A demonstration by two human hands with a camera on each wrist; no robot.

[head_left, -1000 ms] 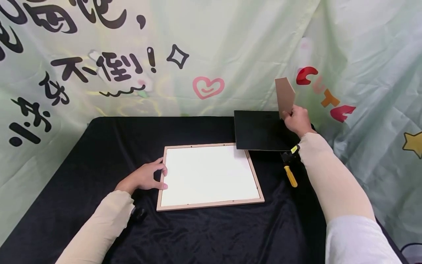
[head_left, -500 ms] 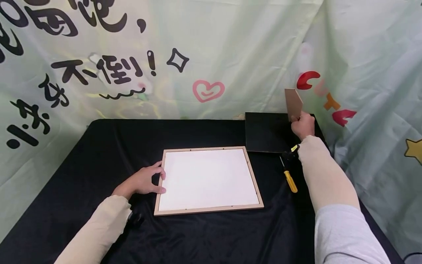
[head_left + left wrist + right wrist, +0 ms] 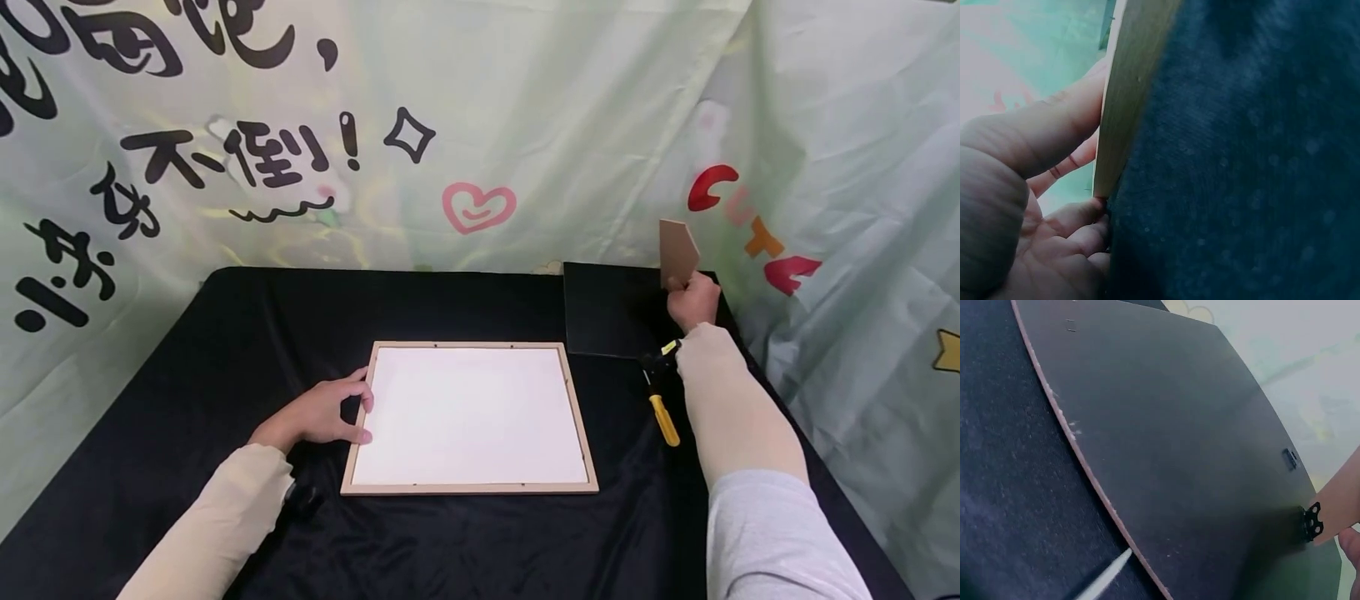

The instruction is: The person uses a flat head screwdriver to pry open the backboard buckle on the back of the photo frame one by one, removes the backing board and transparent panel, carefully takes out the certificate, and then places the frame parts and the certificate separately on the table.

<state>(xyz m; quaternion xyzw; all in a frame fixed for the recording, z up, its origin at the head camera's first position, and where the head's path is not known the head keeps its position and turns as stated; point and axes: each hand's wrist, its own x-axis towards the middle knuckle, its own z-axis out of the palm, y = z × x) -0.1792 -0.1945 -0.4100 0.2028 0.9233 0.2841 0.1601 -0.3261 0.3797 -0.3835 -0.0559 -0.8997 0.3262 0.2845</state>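
Note:
A wooden picture frame [image 3: 468,489] lies on the black cloth, a white sheet [image 3: 472,417] filling its inside. My left hand [image 3: 322,412] holds the left side of the frame, thumb and fingers curled at the rim; the left wrist view shows fingers [image 3: 1079,215] against the wooden edge. At the back right lies a black backing board [image 3: 607,308], flat, just beyond the frame's corner. A brown stand leg [image 3: 677,252] rises from the board on a black metal hinge [image 3: 1313,522]. My right hand [image 3: 693,302] pinches this leg near its lower part.
A screwdriver with a yellow handle [image 3: 663,421] lies to the right of the frame, its shaft pointing at the board beside the right wrist. A printed fabric backdrop [image 3: 480,108] hangs behind the cloth-covered table [image 3: 450,542].
My right hand has moved the backing board right and down, off the frame's corner and onto the cloth. My left hand stays at the frame's left side.

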